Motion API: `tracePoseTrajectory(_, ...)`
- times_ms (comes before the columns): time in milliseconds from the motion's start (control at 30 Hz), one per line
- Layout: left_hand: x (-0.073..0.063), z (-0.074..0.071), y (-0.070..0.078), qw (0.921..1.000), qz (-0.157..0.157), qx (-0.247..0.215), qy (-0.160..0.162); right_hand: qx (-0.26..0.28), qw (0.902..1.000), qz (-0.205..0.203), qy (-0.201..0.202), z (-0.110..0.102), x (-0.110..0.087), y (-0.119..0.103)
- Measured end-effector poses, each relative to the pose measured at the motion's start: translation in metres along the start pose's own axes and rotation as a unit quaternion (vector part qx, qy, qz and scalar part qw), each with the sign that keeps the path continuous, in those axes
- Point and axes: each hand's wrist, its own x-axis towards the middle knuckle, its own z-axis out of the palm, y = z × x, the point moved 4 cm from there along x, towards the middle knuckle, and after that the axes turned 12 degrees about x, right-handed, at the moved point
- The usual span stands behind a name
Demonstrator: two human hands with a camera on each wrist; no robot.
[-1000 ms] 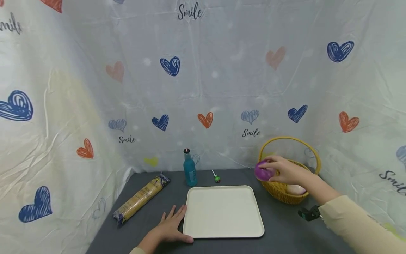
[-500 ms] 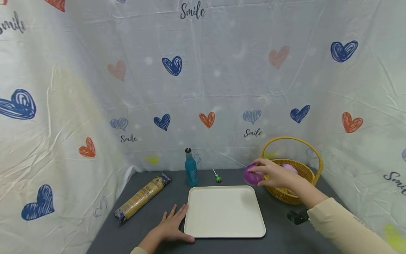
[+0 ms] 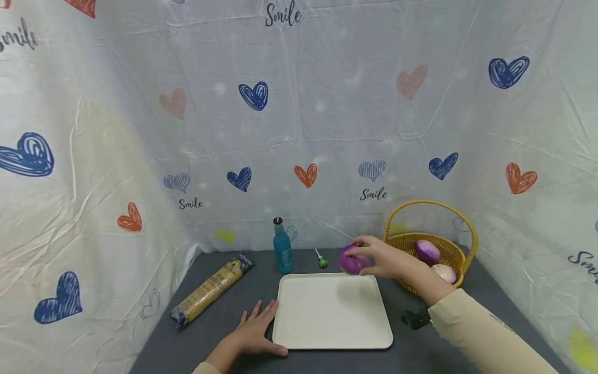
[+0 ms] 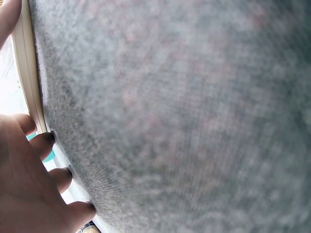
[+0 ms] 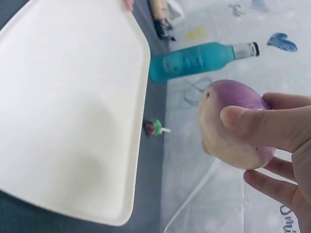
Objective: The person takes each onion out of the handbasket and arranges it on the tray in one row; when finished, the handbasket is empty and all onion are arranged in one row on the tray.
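Note:
My right hand (image 3: 388, 258) holds a purple-and-white turnip (image 3: 350, 263) between thumb and fingers, over the back right corner of a cream tray (image 3: 333, 314). In the right wrist view the turnip (image 5: 216, 138) shows its pale side, with the thumb across it. My left hand (image 3: 252, 332) lies with fingers spread on the dark table at the tray's left edge. The left wrist view catches those fingers (image 4: 41, 145) beside the tray rim (image 4: 26, 63). Two more turnips sit in a yellow wicker basket (image 3: 404, 242) on the right, one purple (image 3: 427, 251), one paler (image 3: 445, 273).
Behind the tray stand a blue bottle (image 3: 282, 249) and a lollipop (image 3: 322, 261) with a green wrapper, lying down. A long yellow packet (image 3: 212, 291) lies at the left. A heart-printed curtain (image 3: 299, 130) encloses the back and sides.
My right hand has carried the turnip leftward from the basket to above the tray's back right corner, uncovering the turnips inside the basket. The left hand stays at the tray's edge.

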Motion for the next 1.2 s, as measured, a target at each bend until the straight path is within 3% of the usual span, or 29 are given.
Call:
tracePoseTrajectory(567,0.004,0.002,0.002,1.0000,-0.002,0.002,-0.004,0.046,0.9985,0.013,-0.025,0.041,0.035,-0.015)
tracePoseTrajectory(800,-0.002,-0.003,0.005,0.9999,0.009,0.002,0.006,0.044,0.9979,0.034,-0.032,0.061,0.048,-0.021)
tracePoseTrajectory(1200,-0.006,-0.004,0.003,0.9999,0.004,-0.016,-0.002,0.056,0.9972,0.032,-0.038,0.092,0.067,-0.026)
